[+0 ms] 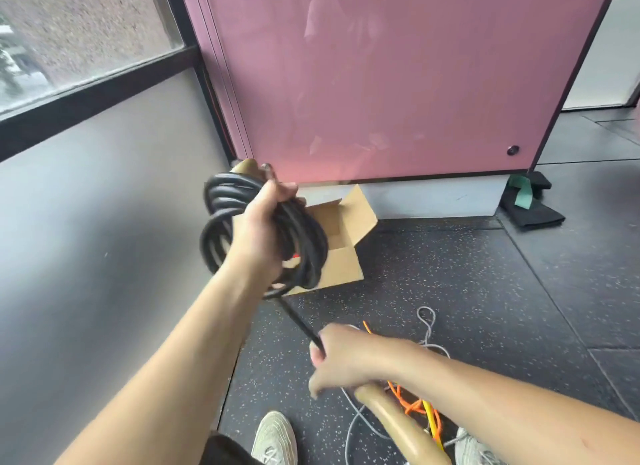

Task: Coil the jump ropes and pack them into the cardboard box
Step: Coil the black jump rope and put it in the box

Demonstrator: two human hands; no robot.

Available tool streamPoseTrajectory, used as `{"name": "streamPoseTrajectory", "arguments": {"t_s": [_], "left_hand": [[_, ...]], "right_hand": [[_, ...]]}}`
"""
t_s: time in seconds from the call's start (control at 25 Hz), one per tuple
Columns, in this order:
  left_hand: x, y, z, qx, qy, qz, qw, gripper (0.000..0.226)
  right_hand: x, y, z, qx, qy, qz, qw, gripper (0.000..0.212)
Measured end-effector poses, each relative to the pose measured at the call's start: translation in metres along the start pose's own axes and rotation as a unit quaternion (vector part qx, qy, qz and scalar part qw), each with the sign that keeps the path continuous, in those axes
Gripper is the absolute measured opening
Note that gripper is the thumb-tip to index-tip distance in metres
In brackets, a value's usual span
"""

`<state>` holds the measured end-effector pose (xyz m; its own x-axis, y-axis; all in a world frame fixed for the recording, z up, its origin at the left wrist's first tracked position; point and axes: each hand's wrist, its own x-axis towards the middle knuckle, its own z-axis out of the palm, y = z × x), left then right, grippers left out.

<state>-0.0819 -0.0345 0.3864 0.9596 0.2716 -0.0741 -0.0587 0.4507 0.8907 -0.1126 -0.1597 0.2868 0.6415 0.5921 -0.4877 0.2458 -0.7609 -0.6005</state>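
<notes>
The left hand (263, 232) grips the coiled black jump rope (311, 253) at 10 o'clock. The right hand (346, 357) pinches its straight tail and seems to hold the wooden handle (398, 426) too — blur hides the fingers. If either grip slackens, the springy loops could burst open, or the tail could snag the orange rope (412, 407) and grey rope (427, 321) at 5 o'clock. The cardboard box (346, 222) stands open behind the coil on the speckled rubber floor (450, 274), below a pink panel (381, 84) and a window (69, 32).

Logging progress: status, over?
Left hand grips black coil. Right hand holds tail. Box open. Orange rope, grey rope loose on floor.
</notes>
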Motion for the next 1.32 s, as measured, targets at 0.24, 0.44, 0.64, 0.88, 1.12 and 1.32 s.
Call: {"name": "streamPoseTrajectory", "arguments": {"t_s": [0.24,0.44,0.64,0.88,1.12,1.32], "left_hand": [[0.013,-0.008,-0.039,0.452,0.07,0.073,0.886,0.023],[0.006,-0.034,-0.02,0.416,-0.121,0.058,0.899,0.027],[0.01,-0.033,-0.021,0.211,-0.155,-0.124,0.957,0.039],[0.01,-0.037,-0.01,-0.091,-0.277,-0.08,0.953,0.028],[0.009,-0.023,-0.005,-0.208,-0.351,0.001,0.913,0.048],[0.001,-0.012,-0.003,-0.183,-0.36,0.049,0.913,0.054]], "right_hand": [[-0.028,-0.028,-0.036,-0.134,0.138,-0.122,0.974,0.007],[-0.044,-0.012,-0.067,-0.156,0.289,-0.139,0.934,0.014],[-0.049,0.005,-0.078,-0.119,0.455,-0.244,0.848,0.015],[-0.055,-0.005,-0.069,-0.055,0.6,-0.292,0.743,0.025],[-0.058,-0.024,-0.051,0.005,0.576,-0.251,0.778,0.039],[-0.072,-0.035,-0.051,0.256,0.377,-0.288,0.842,0.036]]}}
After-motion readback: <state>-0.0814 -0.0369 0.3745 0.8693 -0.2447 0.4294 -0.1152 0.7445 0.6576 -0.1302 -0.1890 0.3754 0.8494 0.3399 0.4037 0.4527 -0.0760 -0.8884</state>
